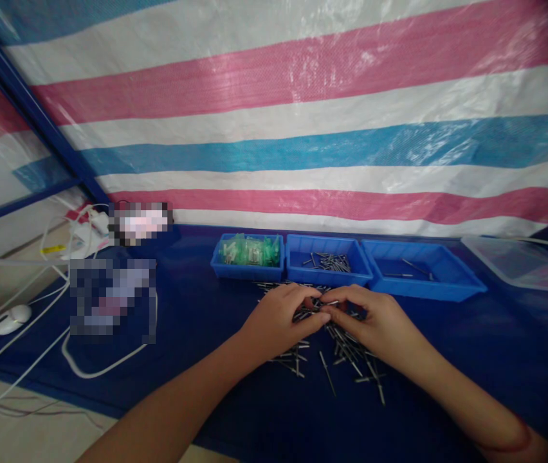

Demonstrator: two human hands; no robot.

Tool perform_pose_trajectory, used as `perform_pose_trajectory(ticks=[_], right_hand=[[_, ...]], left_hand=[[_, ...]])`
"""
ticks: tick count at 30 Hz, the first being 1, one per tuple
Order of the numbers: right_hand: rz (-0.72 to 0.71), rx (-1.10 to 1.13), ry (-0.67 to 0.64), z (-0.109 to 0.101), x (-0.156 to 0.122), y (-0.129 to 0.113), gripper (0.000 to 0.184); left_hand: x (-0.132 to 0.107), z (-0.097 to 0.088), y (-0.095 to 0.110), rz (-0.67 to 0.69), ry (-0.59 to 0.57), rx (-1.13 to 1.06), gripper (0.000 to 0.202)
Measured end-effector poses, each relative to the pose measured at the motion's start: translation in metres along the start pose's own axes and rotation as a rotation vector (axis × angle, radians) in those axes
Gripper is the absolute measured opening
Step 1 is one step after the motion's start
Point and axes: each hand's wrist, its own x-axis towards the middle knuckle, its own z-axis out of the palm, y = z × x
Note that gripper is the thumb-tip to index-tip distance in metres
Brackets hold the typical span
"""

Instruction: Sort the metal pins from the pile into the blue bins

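Observation:
A loose pile of silver blind rivets (pixel 351 350) lies on the blue tabletop, in front of and beneath my hands. My left hand (pixel 281 321) curves over the pile from the left, thumb and fingers bent around several rivets. From the right, my right hand (pixel 368 315) pinches a rivet between thumb and index finger. The fingertips of both hands meet above the middle of the pile. One single rivet (pixel 327 373) lies apart toward me. Part of the pile is hidden under the hands.
Behind the pile stand a blue bin (pixel 247 272) with green-and-clear plastic packets, a blue bin (pixel 327 278) with rivets, and a blue bin (pixel 428 289) with a few rivets. A clear plastic lid (pixel 520 267) lies right. White cables (pixel 81 373) and blurred items occupy the left.

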Motion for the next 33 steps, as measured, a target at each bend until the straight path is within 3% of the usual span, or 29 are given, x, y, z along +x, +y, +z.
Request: perform_pose_trajectory(ticks=[6,14,21,28,33], right_hand=[[-0.062,0.050,0.033,-0.003,0.001,-0.005,0.015],[0.177,0.415,-0.011,0.001,-0.001,-0.013,0.026],[0.175,0.488,-0.094,0.001,-0.001,-0.020,0.028],[0.178,0.520,-0.125,0.006,-0.001,-0.018,0.024],[0.199,0.561,-0.075,0.006,-0.002,-0.021,0.021]], left_hand=[[0.000,0.002,-0.002,-0.019,0.058,-0.084,0.026],[-0.002,0.008,0.009,-0.181,0.243,-0.382,0.017],[-0.003,0.008,0.010,-0.153,0.331,-0.453,0.018],[-0.004,0.010,0.010,-0.129,0.322,-0.439,0.014],[-0.004,0.008,0.011,-0.085,0.345,-0.420,0.011]])
